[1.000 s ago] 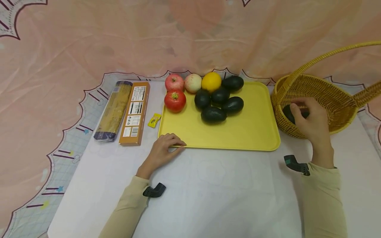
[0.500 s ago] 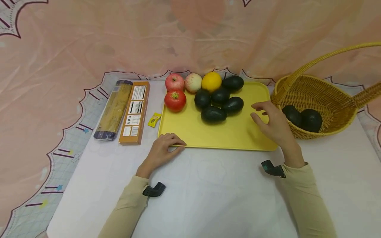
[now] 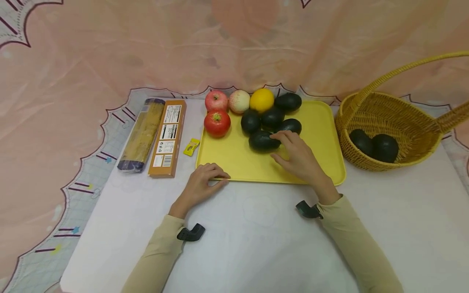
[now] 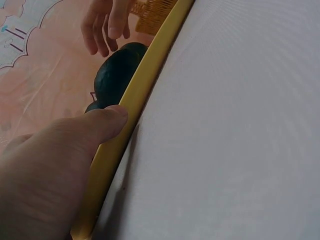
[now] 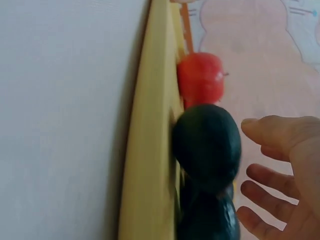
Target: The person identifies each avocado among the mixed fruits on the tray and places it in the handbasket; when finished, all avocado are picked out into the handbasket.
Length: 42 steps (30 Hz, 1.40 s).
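Note:
My left hand [image 3: 200, 184] holds the near edge of a yellow tray [image 3: 234, 162], its thumb [image 4: 107, 122] lying against the rim in the left wrist view. Over the tray, my right hand [image 3: 298, 158] reaches with spread fingers to the nearest dark avocado [image 3: 261, 141]. In the right wrist view a gap shows between the thumb [image 5: 265, 129] and that avocado. Several more avocados [image 3: 272, 117] cluster behind it. An orange-yellow fruit [image 3: 262, 100], a pale peach [image 3: 239, 101], a pink apple [image 3: 216, 100] and a red tomato-like fruit [image 3: 217, 123] fill the tray's back left.
A wicker basket [image 3: 414, 118] with a tall handle stands right of the tray, two avocados [image 3: 384, 147] inside. Left of the tray lie a small yellow packet [image 3: 191, 147], an orange-brown box [image 3: 167, 138] and a clear-wrapped noodle pack [image 3: 143, 134]. A patterned cloth hangs behind.
My right hand has come out of the basket, leaving an avocado there beside another, and has moved left over the tray to the nearest avocado. The left hand has stayed at the rim.

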Tool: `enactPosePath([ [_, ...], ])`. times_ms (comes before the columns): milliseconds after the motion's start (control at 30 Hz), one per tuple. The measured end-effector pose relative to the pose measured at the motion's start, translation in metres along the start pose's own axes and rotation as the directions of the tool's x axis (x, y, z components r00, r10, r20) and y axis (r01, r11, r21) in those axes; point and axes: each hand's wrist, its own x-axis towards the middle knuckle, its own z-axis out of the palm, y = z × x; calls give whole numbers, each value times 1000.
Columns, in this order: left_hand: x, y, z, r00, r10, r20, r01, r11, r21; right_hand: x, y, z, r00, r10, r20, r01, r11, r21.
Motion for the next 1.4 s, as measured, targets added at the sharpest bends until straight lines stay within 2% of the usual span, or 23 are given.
enactPosePath([
  [300,0,2,1,1000,-16,14,16,1000,15,17,-3,17,999,-17,30,18,999,-29],
  [500,1,1,0,1000,-22,11,21,1000,16,27,-1,26,997,28,79,-22,997,-72],
  [900,1,2,-1,1000,-14,8,13,999,31,27,-2,29,993,82,79,-76,994,-79],
  [1033,2,3,-1,1000,-11,8,11,1000,26,22,-4,25,995,76,57,-72,995,-70],
  [1267,2,2,1,1000,-22,-2,22,999,31,15,-7,10,998,39,-41,-40,999,-31],
  [1400,1,2,1,1000,-24,0,24,999,24,9,-7,0,995,47,-90,-50,998,-27],
])
